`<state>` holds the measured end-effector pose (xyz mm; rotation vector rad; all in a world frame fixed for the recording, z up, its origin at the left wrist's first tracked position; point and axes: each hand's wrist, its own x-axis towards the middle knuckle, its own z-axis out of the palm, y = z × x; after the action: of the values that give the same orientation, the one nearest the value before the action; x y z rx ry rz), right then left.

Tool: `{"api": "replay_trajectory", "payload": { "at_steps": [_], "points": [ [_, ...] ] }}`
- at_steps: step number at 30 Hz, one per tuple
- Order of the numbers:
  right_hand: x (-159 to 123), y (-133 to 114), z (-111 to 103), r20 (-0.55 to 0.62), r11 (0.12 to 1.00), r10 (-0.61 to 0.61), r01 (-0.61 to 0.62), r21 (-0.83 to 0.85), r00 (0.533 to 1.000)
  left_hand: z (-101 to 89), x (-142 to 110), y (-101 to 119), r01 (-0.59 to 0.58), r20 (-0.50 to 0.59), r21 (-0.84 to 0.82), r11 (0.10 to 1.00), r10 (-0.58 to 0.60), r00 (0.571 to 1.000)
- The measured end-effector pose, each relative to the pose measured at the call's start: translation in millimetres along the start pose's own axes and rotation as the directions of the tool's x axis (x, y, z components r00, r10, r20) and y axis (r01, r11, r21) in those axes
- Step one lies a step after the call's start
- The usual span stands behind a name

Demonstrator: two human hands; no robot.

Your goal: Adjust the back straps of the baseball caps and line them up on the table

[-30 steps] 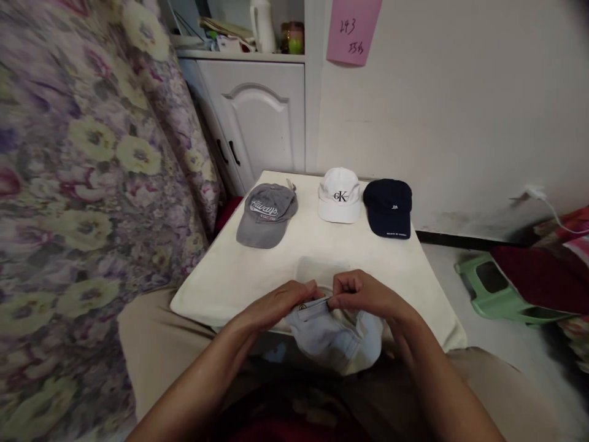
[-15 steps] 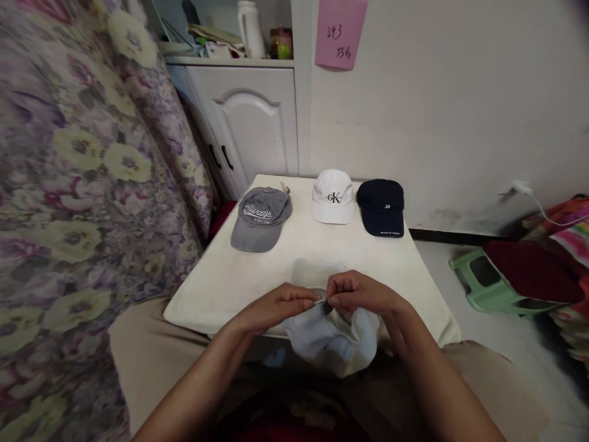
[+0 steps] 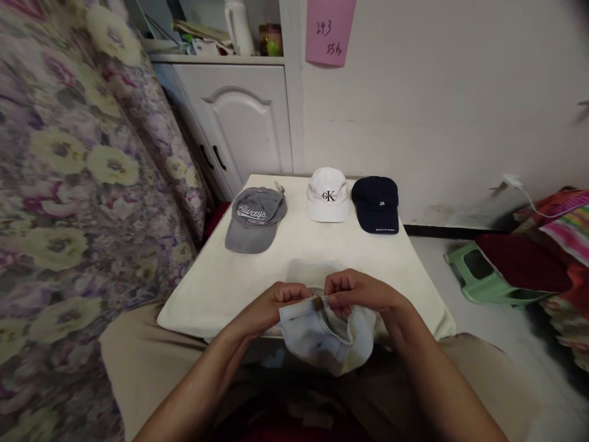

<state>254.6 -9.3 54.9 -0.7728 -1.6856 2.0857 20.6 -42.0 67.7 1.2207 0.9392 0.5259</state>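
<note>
A pale blue cap [image 3: 322, 337] hangs upside down at the near edge of the small white table [image 3: 221, 282], its back strap facing me. My left hand [image 3: 276, 301] pinches the strap from the left. My right hand [image 3: 359, 291] pinches it from the right, by a small metal buckle [image 3: 318, 301]. Both hands are closed on the strap, fingertips almost touching. At the far side of the table lie a grey cap [image 3: 255, 218], a white cap [image 3: 327, 195] and a navy cap [image 3: 376, 204] in a row.
A flowered bedspread [image 3: 69, 184] rises on the left. A white cupboard [image 3: 239, 116] stands behind the table, with a pink note [image 3: 329, 31] on the wall. A green stool [image 3: 483, 279] with a dark red cushion sits on the floor at right.
The cap's back strap has been drawn more level between my fingers, and the buckle now shows. The view has shifted slightly to the right; the caps on the table have not moved.
</note>
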Motion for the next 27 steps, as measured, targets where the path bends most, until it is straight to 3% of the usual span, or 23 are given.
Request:
{"api": "replay_trajectory", "payload": {
  "at_steps": [14, 27],
  "points": [
    [1.1, -2.5, 1.9, 0.06, 1.0, -0.024, 0.024, -0.005, 0.998, 1.6, 4.9, -7.0, -0.002, 0.037, 0.045, 0.999, 0.001, 0.999],
    [5.6, 3.8, 3.6, 0.011, 0.999, -0.033, 0.033, -0.003, 0.999, 4.3, 4.6, -5.4, -0.027, 0.02, 0.066, 0.997, 0.026, 0.999]
  ]
}}
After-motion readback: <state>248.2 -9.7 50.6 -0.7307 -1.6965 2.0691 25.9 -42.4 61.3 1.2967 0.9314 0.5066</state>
